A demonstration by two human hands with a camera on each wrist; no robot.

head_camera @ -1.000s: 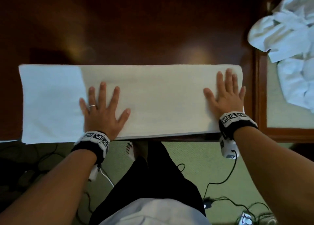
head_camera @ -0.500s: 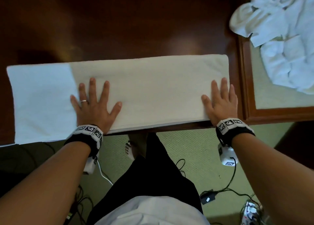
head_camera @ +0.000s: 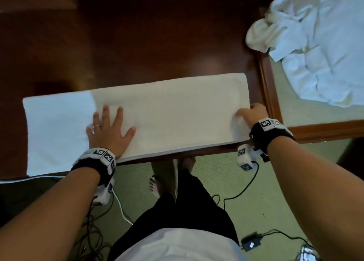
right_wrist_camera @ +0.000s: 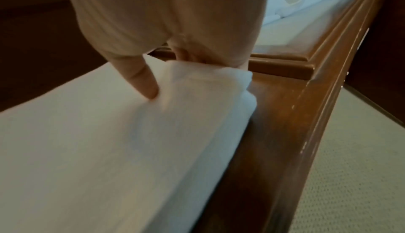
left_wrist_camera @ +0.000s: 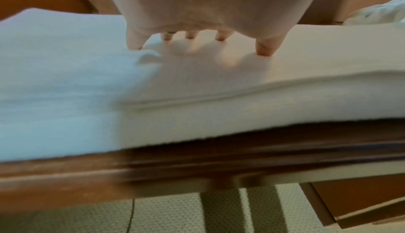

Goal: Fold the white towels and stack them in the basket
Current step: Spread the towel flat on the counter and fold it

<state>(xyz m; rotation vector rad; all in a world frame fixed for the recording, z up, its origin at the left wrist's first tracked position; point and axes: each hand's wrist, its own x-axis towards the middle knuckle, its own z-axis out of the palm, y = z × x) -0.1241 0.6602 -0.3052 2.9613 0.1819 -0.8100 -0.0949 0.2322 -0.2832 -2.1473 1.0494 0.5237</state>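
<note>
A long, folded white towel [head_camera: 167, 113] lay along the near edge of the dark wooden desk [head_camera: 137, 40], its left part looking bluish under different light. The left hand [head_camera: 107, 131] rested flat on the towel with fingers spread and straight, pressing the layers down and gripping nothing. The right hand [head_camera: 251, 116] was curled at the towel's right end; the right wrist view showed its thumb [right_wrist_camera: 142, 82] on top and its fingers tucked behind the lifted end, so it pinched that end.

Risks, as judged: the towel's near edge lay at the desk's front edge, so a pull toward the body could drag it off onto the carpet [head_camera: 256, 211]. If the pinch caught only the upper layers, the lower ones would probably lag and the next fold would come out uneven. If the left hand slipped while the right end was carried across, the towel might bunch rather than crease cleanly.

Count: one folded towel on the desk; one heap of crumpled white towels [head_camera: 315, 44] to the right on a framed surface [head_camera: 266, 79], their number not discernible; two hands; no basket appeared in any view.
</note>
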